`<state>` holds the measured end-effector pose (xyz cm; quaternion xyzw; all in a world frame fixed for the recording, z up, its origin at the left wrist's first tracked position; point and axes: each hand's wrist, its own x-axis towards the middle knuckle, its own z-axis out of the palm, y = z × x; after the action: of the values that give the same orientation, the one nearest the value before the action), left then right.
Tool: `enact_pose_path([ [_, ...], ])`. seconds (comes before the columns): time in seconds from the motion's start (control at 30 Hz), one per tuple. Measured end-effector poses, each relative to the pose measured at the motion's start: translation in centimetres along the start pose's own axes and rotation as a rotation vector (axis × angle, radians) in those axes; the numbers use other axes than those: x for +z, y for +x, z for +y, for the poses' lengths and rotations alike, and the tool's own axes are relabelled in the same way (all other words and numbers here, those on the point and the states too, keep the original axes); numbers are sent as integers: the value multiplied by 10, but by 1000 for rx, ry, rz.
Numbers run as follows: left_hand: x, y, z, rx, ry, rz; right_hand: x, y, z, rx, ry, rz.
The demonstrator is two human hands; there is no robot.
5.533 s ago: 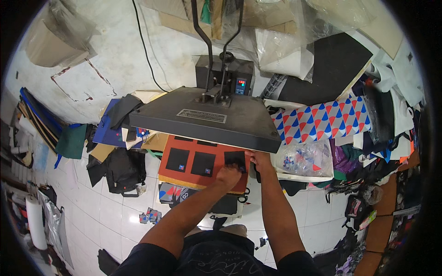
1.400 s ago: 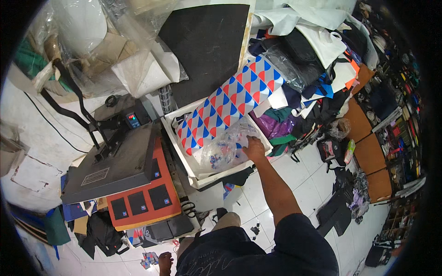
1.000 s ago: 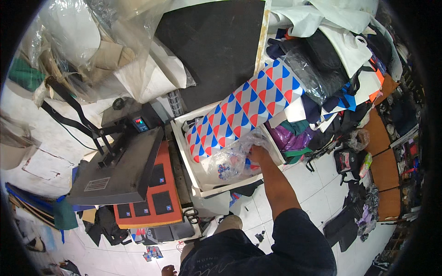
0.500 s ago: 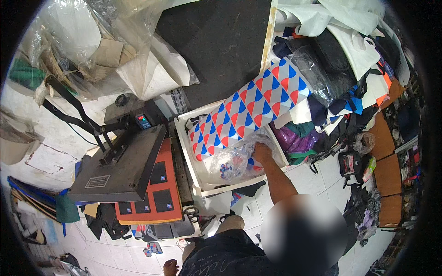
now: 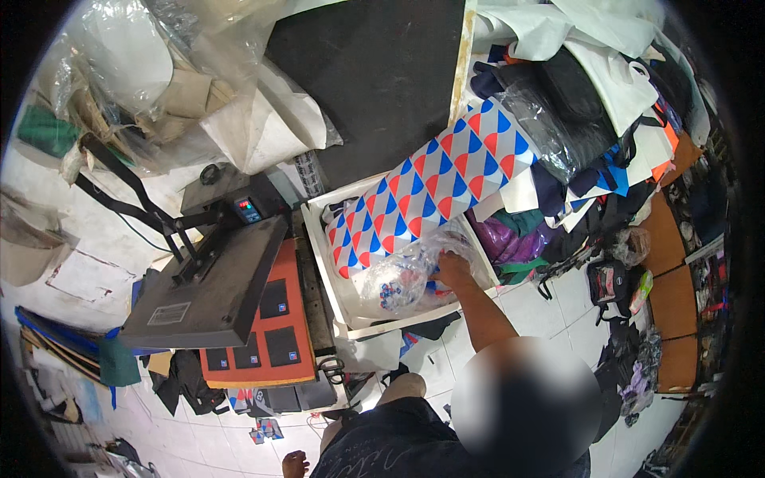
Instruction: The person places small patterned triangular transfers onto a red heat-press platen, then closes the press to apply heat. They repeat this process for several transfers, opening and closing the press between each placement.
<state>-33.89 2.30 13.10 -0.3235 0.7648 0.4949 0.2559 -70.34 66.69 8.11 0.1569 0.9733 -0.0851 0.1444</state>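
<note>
While the heat press [image 5: 207,295] stands open with its dark upper plate swung over the orange bed [image 5: 271,331], the clear plastic bag [image 5: 402,279] lies in the white tray [image 5: 319,263] just to the right of that press. It is crumpled and glossy, and small white pieces with blue and red marks show through its skin. A folded cloth with red and blue triangles [image 5: 434,187] rests against the far side of the bag, running away from the press toward a heap of dark fabrics.

From the lower edge, the right forearm stretches up to the bag, and the right hand [image 5: 454,269] rests on its right end, farthest from the press, fingers curled into the plastic in a loose grip. Low beneath the press, near the floor, the left hand [image 5: 295,462] hangs with its fingers partly curled; whether it holds anything cannot be told.
</note>
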Motion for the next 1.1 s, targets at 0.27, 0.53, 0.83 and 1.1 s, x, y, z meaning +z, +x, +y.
enact_pose_path([
  [0.27,1,21,-18,-87,-21,2,11,8,4,31,45,38],
  [0.53,21,21,8,-178,-31,93,24,11,17,38,54,180],
  [0.83,25,23,16,-243,-14,95,-13,-4,15,-1,204,201],
  [1.1,29,27,15,-215,-36,88,-25,-10,29,-212,241,211],
])
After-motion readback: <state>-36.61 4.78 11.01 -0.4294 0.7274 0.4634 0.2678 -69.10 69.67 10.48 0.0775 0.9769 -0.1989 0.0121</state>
